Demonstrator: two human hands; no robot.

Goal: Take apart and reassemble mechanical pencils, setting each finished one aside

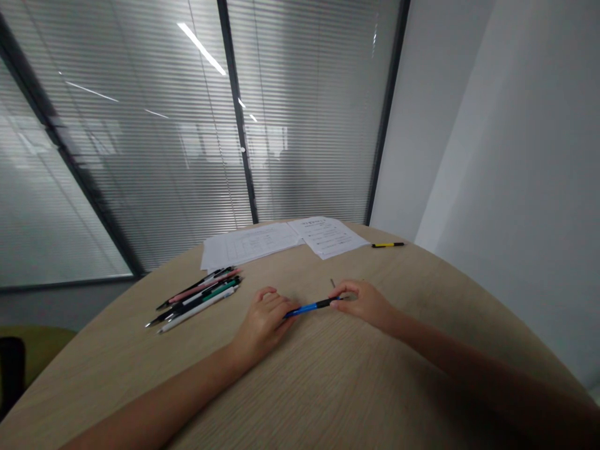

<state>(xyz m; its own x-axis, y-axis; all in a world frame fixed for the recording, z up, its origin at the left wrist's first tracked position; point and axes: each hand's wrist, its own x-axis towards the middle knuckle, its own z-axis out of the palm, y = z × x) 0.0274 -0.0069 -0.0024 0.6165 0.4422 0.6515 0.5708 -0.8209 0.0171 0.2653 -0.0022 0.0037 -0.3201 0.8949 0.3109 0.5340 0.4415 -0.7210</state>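
A blue pen with a black grip (307, 309) lies crosswise between my two hands, low over the table. My left hand (265, 322) is closed around its blue end, the fingers curled. At the black end, the thumb and index finger of my right hand (360, 301) pinch the tip; what exactly they hold there is partly hidden. A small thin dark piece (332, 283) shows just behind the right fingertips, too small to name. To the left of my left hand, several pens (199, 300) in black, pink, green and white lie side by side in a loose bundle.
Printed paper sheets (253, 244) and another sheet (325, 236) lie at the far edge of the round wooden table (323, 387). A yellow and black pen (387, 245) rests right of them. Glass with blinds stands behind; a green chair (47, 344) is at left.
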